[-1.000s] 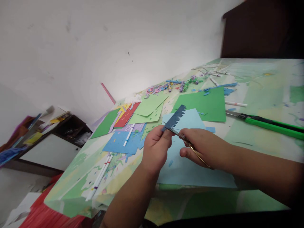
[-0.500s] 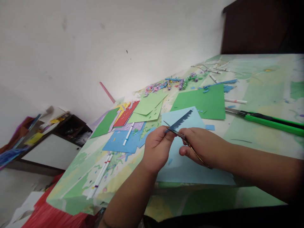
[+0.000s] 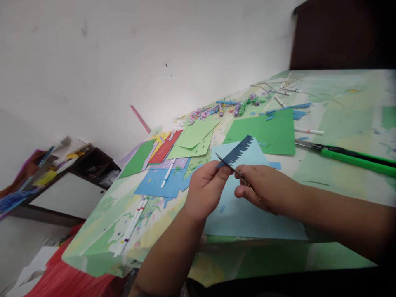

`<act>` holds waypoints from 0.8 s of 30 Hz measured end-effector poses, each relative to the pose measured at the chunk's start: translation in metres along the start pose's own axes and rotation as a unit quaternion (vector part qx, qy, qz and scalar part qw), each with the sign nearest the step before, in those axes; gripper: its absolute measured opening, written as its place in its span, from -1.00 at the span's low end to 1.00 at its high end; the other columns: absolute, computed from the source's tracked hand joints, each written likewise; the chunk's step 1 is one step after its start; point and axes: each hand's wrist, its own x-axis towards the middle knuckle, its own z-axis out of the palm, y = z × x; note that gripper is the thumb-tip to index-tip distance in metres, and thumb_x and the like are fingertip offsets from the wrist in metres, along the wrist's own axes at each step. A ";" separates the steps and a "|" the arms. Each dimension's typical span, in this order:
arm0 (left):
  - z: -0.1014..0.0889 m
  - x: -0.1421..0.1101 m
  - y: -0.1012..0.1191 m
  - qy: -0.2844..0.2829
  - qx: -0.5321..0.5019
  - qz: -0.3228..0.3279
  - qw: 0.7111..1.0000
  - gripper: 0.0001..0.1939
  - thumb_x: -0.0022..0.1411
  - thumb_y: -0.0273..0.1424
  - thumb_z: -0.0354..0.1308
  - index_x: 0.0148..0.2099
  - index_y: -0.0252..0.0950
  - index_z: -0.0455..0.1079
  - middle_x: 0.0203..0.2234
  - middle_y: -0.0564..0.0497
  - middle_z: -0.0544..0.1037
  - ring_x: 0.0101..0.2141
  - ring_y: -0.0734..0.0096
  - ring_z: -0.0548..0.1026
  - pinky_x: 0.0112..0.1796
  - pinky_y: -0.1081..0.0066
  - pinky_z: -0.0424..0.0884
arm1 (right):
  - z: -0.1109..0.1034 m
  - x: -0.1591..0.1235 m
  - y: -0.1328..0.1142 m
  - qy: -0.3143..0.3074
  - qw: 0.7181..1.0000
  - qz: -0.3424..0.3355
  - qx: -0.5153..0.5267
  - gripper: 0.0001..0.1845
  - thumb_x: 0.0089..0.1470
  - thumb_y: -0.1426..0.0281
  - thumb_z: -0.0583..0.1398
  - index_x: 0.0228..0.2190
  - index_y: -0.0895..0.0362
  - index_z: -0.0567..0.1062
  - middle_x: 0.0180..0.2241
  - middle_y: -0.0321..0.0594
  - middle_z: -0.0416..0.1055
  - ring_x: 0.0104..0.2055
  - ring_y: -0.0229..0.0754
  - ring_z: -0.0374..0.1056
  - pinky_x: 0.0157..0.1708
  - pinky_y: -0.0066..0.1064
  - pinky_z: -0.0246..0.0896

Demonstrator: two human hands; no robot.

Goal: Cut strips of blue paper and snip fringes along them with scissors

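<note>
My left hand (image 3: 206, 185) pinches the lower end of a dark blue paper strip (image 3: 239, 150), whose right-hand edge is cut into a fringe. In my right hand (image 3: 262, 185) is a pair of scissors (image 3: 246, 181), fingers wrapped around the handles. The blades cross the strip just above my left fingertips. Both hands are above a light blue sheet of paper (image 3: 253, 218) near the table's front edge. A small blue scrap (image 3: 222, 209) lies on that sheet.
A green utility knife (image 3: 355, 160) lies at right, blade towards the green sheet (image 3: 262, 134). Blue paper (image 3: 157, 183), several markers (image 3: 131, 227) and a red sheet (image 3: 165, 148) are on the left. Curled paper pieces (image 3: 241, 108) line the back by the wall.
The dark strip tilted to a narrower angle, then turned its face back up, further right than at first. The scissor blades shifted along it, and both hands stayed nearly in place.
</note>
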 end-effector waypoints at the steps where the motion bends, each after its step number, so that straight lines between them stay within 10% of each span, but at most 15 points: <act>1: 0.000 0.000 0.001 0.003 0.001 -0.006 1.000 -0.77 0.08 -0.24 0.05 -0.49 -0.27 0.36 -0.77 0.16 0.20 -0.69 0.60 0.14 -0.62 0.51 0.08 | -0.001 0.000 -0.001 -0.003 1.000 0.004 0.014 -0.64 0.07 0.14 -0.02 -0.37 0.19 0.35 -0.46 -0.12 0.41 -0.43 -0.09 0.33 -0.51 -0.39 0.05; 24: -0.004 0.002 0.000 -0.006 0.048 0.010 0.999 -0.80 0.12 -0.36 -0.06 -0.51 -0.29 0.25 -0.65 0.13 0.24 -0.60 0.57 0.19 -0.56 0.51 0.12 | -0.001 0.000 0.003 -0.026 0.996 -0.013 0.090 -0.62 0.02 0.07 -0.08 -0.44 0.13 0.25 -0.52 -0.19 0.34 -0.53 -0.16 0.20 -0.56 -0.40 -0.01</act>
